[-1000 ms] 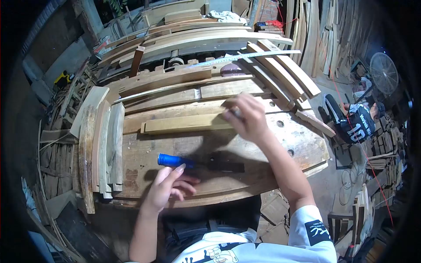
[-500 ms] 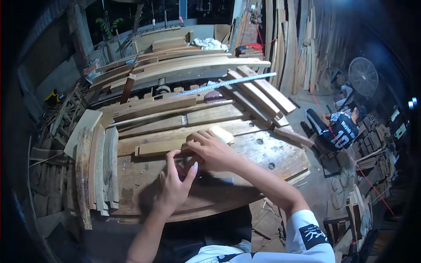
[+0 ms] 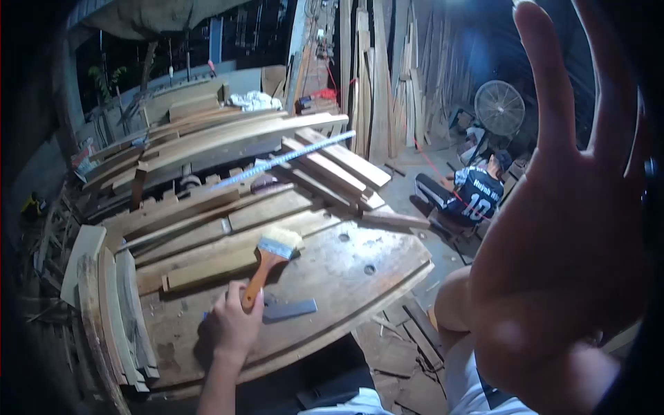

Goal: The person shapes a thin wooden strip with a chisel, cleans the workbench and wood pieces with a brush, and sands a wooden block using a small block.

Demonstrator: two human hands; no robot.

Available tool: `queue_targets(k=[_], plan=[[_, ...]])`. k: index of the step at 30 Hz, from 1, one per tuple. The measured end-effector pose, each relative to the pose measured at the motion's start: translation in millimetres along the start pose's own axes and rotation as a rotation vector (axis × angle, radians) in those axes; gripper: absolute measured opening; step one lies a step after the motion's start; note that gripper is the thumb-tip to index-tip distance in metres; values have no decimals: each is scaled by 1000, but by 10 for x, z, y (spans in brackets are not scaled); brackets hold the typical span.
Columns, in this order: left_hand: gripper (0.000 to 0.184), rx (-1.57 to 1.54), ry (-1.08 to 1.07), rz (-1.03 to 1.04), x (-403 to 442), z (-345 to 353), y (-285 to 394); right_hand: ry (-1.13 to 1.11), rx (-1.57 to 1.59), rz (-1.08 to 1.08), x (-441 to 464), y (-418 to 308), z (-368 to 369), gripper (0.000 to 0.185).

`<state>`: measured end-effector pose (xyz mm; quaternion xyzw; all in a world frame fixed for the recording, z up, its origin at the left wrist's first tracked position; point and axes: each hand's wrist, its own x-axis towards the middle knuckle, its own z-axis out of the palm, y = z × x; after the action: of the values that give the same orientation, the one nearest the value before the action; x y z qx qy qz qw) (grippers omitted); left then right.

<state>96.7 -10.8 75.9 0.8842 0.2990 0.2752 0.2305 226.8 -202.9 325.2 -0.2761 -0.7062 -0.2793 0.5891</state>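
Observation:
My left hand [image 3: 235, 324] is closed around the wooden handle of a paintbrush [image 3: 266, 256]. The brush's pale bristles point away from me over the workbench [image 3: 197, 346]. Close to the camera, my right hand [image 3: 560, 256] is raised with its fingers stretched apart and nothing in it. Beside my left hand, a flat bluish-grey blade-like piece [image 3: 290, 309] lies on the bench; I cannot tell its exact kind. Just beyond the brush handle is a narrow wooden strip [image 3: 207, 271].
Curved boards [image 3: 114, 311] stand at the bench's left end. A ruler [image 3: 290, 158] rests across stacked planks [image 3: 346, 162] at the back. A person [image 3: 477, 194] sits low on the floor at right, near a standing fan [image 3: 499, 108]. Tall boards [image 3: 380, 90] lean behind.
My right hand has left the brush and risen close to the camera, fingers spread. My left hand now grips the brush handle. The view has swung right.

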Motion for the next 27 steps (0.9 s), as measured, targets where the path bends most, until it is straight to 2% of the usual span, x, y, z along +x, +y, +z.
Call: queue_targets(k=[1, 4, 5, 14, 21, 26, 27], plan=[[27, 53, 17, 2, -15, -7, 14, -9, -4, 5, -9, 19, 25, 60], [27, -78, 8, 61, 22, -42, -11, -11, -14, 1, -29, 80, 54, 59], [28, -38, -24, 19, 10, -71, 5, -14, -14, 2, -38, 90, 58, 59], [30, -77, -91, 198, 166, -59, -80, -5, -13, 33, -89, 105, 138, 57], [22, -248, 45, 351, 274, -47, 0, -5, -13, 38, -119, 119, 199, 55], [23, -298, 3, 440, 248, -115, 45, -10, -3, 55, -155, -16, 317, 54], [24, -260, 41, 535, 207, -125, 36, -5, 1, 59, -164, -25, 362, 54]])
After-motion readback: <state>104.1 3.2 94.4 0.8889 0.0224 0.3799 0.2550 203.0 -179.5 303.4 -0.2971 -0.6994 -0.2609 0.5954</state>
